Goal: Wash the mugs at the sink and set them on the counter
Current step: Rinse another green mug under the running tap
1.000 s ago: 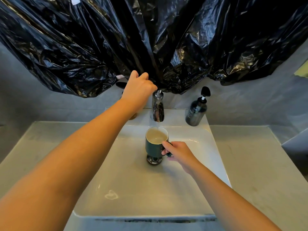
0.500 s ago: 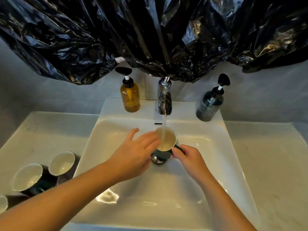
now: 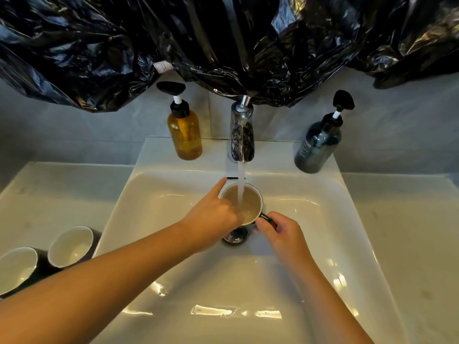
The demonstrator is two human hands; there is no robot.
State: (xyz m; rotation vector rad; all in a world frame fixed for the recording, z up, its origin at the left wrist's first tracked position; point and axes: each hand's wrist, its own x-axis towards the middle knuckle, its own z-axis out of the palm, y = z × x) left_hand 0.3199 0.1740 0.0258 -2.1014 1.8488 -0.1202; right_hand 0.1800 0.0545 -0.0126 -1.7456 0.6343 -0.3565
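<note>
A dark green mug (image 3: 248,202) with a pale inside stands over the drain in the white sink (image 3: 310,256). Water runs into it from the chrome tap (image 3: 242,135). My right hand (image 3: 280,234) pinches the mug's handle. My left hand (image 3: 213,217) rests on the mug's left rim, with fingers reaching inside under the stream and the index finger stretched along the far edge. Two more mugs (image 3: 70,245) (image 3: 17,269) lie on the left counter (image 3: 62,194), openings facing me.
An amber pump bottle (image 3: 185,130) stands left of the tap and a dark pump bottle (image 3: 318,145) right of it, both on the sink's back ledge. Black plastic sheeting (image 3: 223,45) hangs low over the tap. The right counter (image 3: 409,232) runs beside the sink.
My left hand came down from the tap handle to the mug and now has fingers inside it. Water started running. My right hand kept hold of the handle.
</note>
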